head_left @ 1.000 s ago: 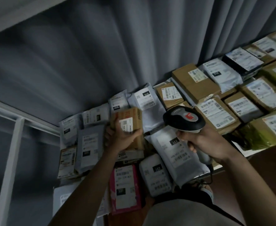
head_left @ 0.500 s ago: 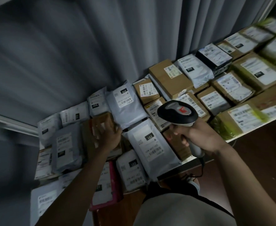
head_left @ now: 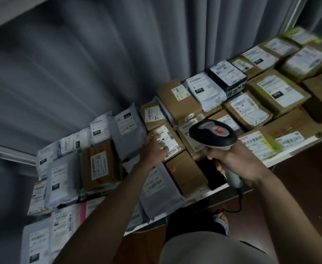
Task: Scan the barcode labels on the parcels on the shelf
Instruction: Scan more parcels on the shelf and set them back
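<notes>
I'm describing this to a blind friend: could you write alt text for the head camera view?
A person's right hand grips a barcode scanner over a shelf crowded with labelled parcels, while the left hand rests its fingers on the label of a small cardboard box. Grey curtains hang behind.

Dim room, grey pleated curtain (head_left: pixel 103 60) behind, white metal frame (head_left: pixel 7 154) at left, reddish-brown floor (head_left: pixel 299 189) below

One scanner (head_left: pixel 212 134) sits in the right hand (head_left: pixel 238 162), two hands show, and roughly two dozen parcels (head_left: pixel 177 101) spread around the left hand (head_left: pixel 153 151); exact count unclear.
</notes>
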